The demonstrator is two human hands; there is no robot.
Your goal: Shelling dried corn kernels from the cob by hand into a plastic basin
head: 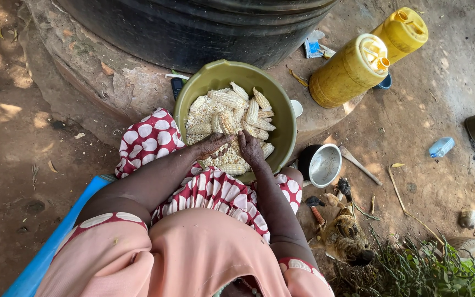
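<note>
Seated person, pink top, red polka-dot wrap, bent over olive-green basin (pixel 281 129) resting on lap and stone ledge. Left hand (pixel 213 145) and right hand (pixel 250 147) pressed close together at basin's 6 o'clock edge, both curled round one maize cob (pixel 229 149). Heap of maize cobs (pixel 236 110) and loose kernels fills basin. Steel bowl (pixel 321 165) at 3 o'clock; two yellow jerrycans (pixel 353 69) at 2 o'clock; black tank (pixel 193 27) at 12.

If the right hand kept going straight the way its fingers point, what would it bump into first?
The right hand points up and away from the person, into the green basin. It would most likely meet the pile of maize cobs first, then the basin's far wall. Depth is hard to judge from above.
</note>
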